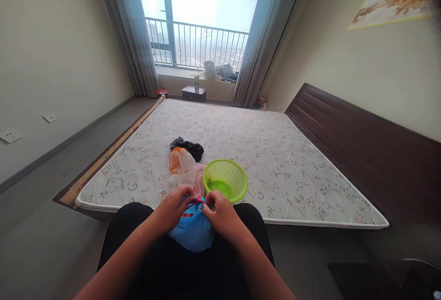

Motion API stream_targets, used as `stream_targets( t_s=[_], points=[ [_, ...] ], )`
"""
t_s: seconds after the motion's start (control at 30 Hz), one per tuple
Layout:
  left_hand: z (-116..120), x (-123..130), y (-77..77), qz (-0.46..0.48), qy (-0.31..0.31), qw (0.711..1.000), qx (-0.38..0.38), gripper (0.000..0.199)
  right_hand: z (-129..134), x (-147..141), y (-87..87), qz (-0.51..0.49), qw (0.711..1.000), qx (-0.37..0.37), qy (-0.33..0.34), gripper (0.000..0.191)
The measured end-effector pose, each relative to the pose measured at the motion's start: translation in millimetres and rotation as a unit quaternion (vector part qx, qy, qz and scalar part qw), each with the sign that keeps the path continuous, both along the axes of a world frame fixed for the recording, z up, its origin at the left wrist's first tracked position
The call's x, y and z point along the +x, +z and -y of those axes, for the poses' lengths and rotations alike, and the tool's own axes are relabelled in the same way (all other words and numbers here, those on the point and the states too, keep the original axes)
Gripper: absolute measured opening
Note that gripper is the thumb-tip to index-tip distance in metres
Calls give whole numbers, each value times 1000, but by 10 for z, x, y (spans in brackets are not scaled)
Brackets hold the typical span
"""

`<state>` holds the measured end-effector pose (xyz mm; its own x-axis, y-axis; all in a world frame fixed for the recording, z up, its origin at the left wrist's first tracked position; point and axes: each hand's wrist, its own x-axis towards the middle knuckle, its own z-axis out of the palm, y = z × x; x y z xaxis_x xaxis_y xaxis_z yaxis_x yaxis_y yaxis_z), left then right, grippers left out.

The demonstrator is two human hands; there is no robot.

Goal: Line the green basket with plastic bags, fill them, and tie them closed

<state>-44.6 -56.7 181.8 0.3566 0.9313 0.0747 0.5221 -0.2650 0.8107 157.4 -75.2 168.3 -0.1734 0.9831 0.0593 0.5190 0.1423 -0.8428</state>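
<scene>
In my lap, over black trousers [127,231]: one blue plastic bag [191,233], its neck gathered upward and bound with a pink-red tie [198,201]. Thin film, judged soft, light and somewhat slippery; contents unseen, though the lower part bulges. Best taken by the gathered neck, just below the tie, rather than by the loose belly.

My left hand [172,208]: fingers curled closed around the gathered neck, gripping it. My right hand [222,215]: fingers bent inward and closed at the tie, gripping there too; the fingertips are mostly hidden, so I cannot tell the exact pinch.

Just ahead, on a letter-printed mattress [272,153]: a lime-green plastic basket [225,180], near my right hand; a white-and-orange plastic bag [181,166], just beyond my left hand; a pink bundle [200,178], between those two; a crumpled black plastic bag [188,148], behind them.

Beside the mattress: a pale wooden bed rail [113,153] on the left, a dark wooden headboard [361,153] on the right.

Far end: a red stool [161,92], a dark bedside cabinet [193,93] with a green bottle [196,84] on top, assorted bags [215,71] on the window sill, and a balcony railing [196,45] outside.
</scene>
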Motion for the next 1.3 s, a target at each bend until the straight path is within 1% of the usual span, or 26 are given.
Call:
stream_targets(
  t_s=[0.1,0.17,0.23,0.4,0.53,0.63,0.73,0.97,1.07,1.13,1.2,1.3],
  points=[
    [29,27,43,4,9,1000,-25,18,15,1,3,-39,999,5,0,7],
    [36,31,64,13,12,1000,-24,18,18,7,9,-76,997,10,11,5],
    [37,21,69,21,15,999,-22,19,15,11,23,-93,995,20,20,6],
    [43,-12,64,24,15,999,-31,20,19,-16,57,-84,995,35,30,7],
    [53,-12,110,19,0,999,-26,18,32,-47,52,-75,995,54,38,10],
    [57,-14,146,13,-10,1000,-14,17,22,-40,37,-74,995,60,32,11],
    [57,-20,154,7,-22,1000,-4,18,6,-20,26,-74,996,57,11,13],
    [60,-8,150,14,-64,997,-28,19,18,-11,66,-96,995,-3,-34,8],
    [76,-6,149,4,-75,996,-45,19,24,-6,75,-138,989,-24,-39,7],
    [84,-11,134,-19,-73,996,-42,19,17,-3,52,-197,978,-61,-31,6],
    [83,-19,113,-41,-63,997,-31,20,3,1,14,-268,957,-106,-19,7],
    [63,-33,97,-61,-28,997,-28,22,-18,9,-35,-344,927,-146,-14,11]
  ],
)
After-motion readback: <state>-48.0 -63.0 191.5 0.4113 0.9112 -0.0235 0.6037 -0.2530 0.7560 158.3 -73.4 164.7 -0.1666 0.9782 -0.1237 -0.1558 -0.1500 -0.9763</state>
